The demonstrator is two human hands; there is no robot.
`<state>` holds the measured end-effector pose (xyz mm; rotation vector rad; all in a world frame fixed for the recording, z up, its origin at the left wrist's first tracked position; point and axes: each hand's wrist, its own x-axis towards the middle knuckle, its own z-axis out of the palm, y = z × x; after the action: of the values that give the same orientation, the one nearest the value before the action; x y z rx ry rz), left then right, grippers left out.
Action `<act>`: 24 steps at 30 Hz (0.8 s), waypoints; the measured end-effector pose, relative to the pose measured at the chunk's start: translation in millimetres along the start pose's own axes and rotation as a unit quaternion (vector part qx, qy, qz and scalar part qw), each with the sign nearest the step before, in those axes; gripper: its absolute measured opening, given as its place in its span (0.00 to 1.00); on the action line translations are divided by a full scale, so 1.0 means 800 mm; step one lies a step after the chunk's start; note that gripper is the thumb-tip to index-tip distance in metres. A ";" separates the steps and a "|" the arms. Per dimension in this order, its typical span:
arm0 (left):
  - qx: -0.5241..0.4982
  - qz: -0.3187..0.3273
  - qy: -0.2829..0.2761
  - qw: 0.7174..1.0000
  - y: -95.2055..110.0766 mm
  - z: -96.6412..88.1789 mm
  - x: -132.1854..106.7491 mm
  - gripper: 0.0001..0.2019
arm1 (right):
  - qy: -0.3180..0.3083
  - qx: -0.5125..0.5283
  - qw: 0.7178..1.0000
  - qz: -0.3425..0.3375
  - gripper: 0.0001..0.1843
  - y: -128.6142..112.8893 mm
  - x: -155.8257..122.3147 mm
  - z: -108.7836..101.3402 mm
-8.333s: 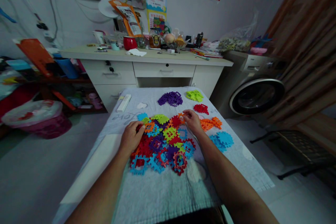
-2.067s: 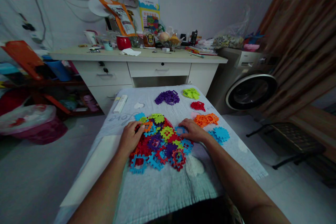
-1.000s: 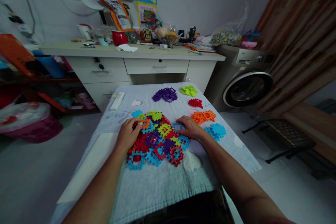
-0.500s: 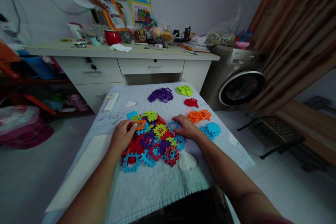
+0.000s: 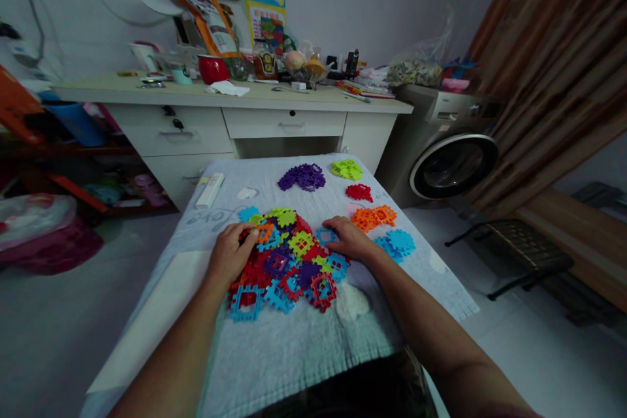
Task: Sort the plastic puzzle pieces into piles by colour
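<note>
A heap of flat plastic interlocking blocks [image 5: 279,261] in red, blue, purple, orange and lime lies on the cloth-covered table. My left hand [image 5: 231,253] rests against the heap's left side, thumb apart from the curved fingers, by an orange block [image 5: 265,233]. On the opposite side my right hand [image 5: 351,237] lies with its thumb and fingers apart around a blue square block [image 5: 325,236]. Its fingertips touch or nearly touch that block. Past the heap are single-colour groups: purple blocks [image 5: 302,177], lime blocks [image 5: 347,169], red blocks [image 5: 359,192], orange blocks [image 5: 375,217] and blue blocks [image 5: 396,245].
A white narrow box [image 5: 210,191] sits at the table's far left. Beyond the table [image 5: 304,353] stands a white desk [image 5: 284,99] crowded with jars and packets. A washing machine [image 5: 453,144] and a low woven stool [image 5: 519,251] are to the right.
The view has shifted very slightly. Both hands and the blocks keep the same places relative to each other.
</note>
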<state>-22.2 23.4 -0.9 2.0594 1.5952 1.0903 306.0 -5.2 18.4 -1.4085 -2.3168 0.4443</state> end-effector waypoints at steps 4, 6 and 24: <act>0.001 0.002 -0.001 1.000 0.001 -0.001 0.000 0.18 | -0.001 0.002 1.000 0.004 0.28 0.000 0.000 0.000; 0.001 0.001 0.001 1.000 0.002 -0.001 0.000 0.18 | -0.004 0.002 1.000 0.005 0.28 0.001 0.000 0.001; 0.008 0.002 0.001 1.000 -0.004 0.001 -0.002 0.18 | -0.002 0.004 1.000 0.013 0.27 -0.007 0.001 -0.003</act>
<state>-23.6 23.5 -4.2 2.0726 1.6055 1.0848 302.2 -6.6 23.2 -1.4367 -2.2999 0.4625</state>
